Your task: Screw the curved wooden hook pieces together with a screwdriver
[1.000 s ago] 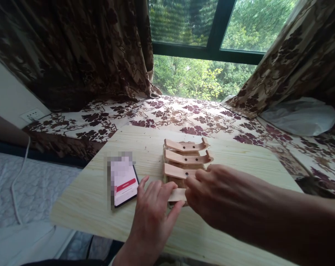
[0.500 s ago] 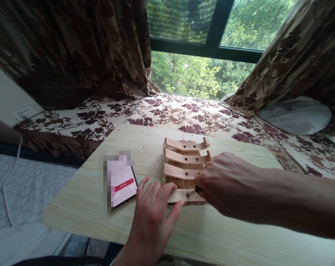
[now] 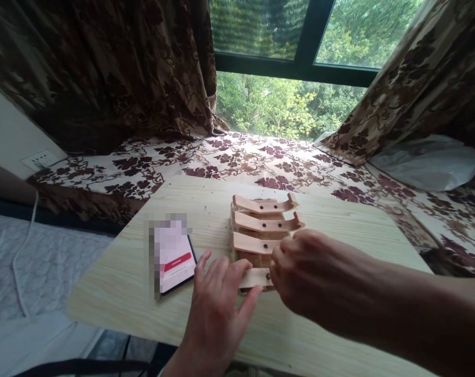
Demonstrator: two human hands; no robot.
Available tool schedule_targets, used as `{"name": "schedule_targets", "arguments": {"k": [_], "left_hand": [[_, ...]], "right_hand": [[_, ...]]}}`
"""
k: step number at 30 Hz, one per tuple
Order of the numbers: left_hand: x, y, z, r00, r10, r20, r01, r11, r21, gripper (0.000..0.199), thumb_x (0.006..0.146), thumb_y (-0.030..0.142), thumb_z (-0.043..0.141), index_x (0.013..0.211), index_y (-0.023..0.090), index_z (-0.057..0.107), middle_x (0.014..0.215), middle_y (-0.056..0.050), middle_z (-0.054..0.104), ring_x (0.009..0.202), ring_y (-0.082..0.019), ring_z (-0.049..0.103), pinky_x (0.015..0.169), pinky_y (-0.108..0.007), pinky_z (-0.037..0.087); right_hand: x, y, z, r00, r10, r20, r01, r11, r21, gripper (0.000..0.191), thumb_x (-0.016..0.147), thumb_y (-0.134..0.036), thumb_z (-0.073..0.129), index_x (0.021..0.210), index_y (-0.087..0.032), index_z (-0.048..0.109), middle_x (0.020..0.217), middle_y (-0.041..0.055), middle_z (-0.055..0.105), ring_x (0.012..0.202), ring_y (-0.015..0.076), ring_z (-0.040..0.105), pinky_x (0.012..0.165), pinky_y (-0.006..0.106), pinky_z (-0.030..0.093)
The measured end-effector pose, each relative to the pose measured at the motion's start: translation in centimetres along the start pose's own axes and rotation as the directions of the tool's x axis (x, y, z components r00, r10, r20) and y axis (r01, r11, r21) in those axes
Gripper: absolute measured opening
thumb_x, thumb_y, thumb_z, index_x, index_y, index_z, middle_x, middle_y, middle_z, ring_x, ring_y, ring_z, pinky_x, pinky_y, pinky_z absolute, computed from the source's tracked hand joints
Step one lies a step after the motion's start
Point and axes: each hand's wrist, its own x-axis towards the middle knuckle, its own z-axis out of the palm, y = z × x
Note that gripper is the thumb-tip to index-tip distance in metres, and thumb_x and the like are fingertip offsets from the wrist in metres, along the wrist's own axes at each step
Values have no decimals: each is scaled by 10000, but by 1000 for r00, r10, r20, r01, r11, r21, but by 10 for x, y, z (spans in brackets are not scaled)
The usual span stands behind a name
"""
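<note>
A wooden rack lies on the table, with several pale wooden slats set across it in a row. The farther slats, such as the top slat, have upturned right ends and dark screws. My left hand grips the left end of the nearest slat between thumb and fingers. Closed over that slat's right part is my right hand, beside a dark screw. The small thin-shafted tool seen in its fingers earlier is now hidden by the hand.
A phone with a lit, partly blurred screen lies left of the rack on the light wooden table. Beyond stands a ledge with floral cloth, below a window between curtains. A white plastic bag rests at the right.
My right hand has turned and shifted slightly left and down, covering the tool shaft and more of the nearest slat. My left hand keeps its hold. The view has shifted slightly.
</note>
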Motion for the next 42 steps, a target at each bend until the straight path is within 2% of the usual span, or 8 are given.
{"name": "schedule_targets", "arguments": {"k": [7,11,15,19,29,33,36,42], "left_hand": [[0,0,0,999,-18,29,18,1000,13,192,836,176,585,1012,190,508,811,-9,593,780,-197,570,979,-527,341],[1,0,0,1000,-11,13,11,999,31,162,853,183,554,1010,184,514,799,-13,595,769,-200,579,966,-544,351],[2,2,-2,1000,0,-14,0,1000,27,127,876,167,479,997,181,516,765,-11,579,746,-201,582,944,-555,377],[2,2,-1,1000,1,-21,0,1000,16,126,885,167,465,1000,174,516,773,-16,582,747,-199,581,944,-551,379],[-3,1,0,1000,-6,11,6,1000,29,212,832,173,601,1023,176,509,827,-12,602,784,-194,578,982,-529,333],[0,1,0,1000,-16,5,16,999,42,184,839,187,587,1009,181,514,805,-9,598,770,-201,585,956,-539,351],[1,1,-1,1000,-9,-8,9,999,42,137,866,190,531,1002,176,518,786,-15,592,758,-207,586,943,-545,364],[0,3,-1,1000,0,-11,0,1000,26,126,886,172,481,1004,168,523,784,-18,588,751,-198,579,957,-534,357]], "right_hand": [[5,23,-13,947,233,221,-288,920,265,214,787,-147,595,575,-177,595,458,-16,499,381,98,311,408,285,151],[1,16,-14,994,70,87,-92,956,280,129,779,-86,569,707,-172,632,600,0,571,482,121,424,443,292,227],[-5,-2,-6,992,-74,-103,75,997,13,157,799,-124,559,655,-169,603,718,62,600,591,167,465,510,327,271],[-6,-6,0,981,-178,-72,174,983,-53,115,767,-106,587,672,-165,615,698,71,614,567,155,445,501,324,242],[1,25,-11,958,221,183,-271,905,329,160,801,-162,568,650,-180,618,537,-1,576,426,106,366,442,291,151],[-4,16,-10,997,72,33,-78,948,307,154,814,-93,542,719,-181,626,637,10,596,533,131,460,487,287,258],[-8,4,-4,993,-28,-112,37,996,80,177,824,-124,541,665,-175,599,723,59,599,660,186,503,550,325,306],[-5,-3,4,989,-95,-116,95,995,-4,119,773,-80,563,706,-162,619,712,68,627,601,167,494,512,325,266]]}}
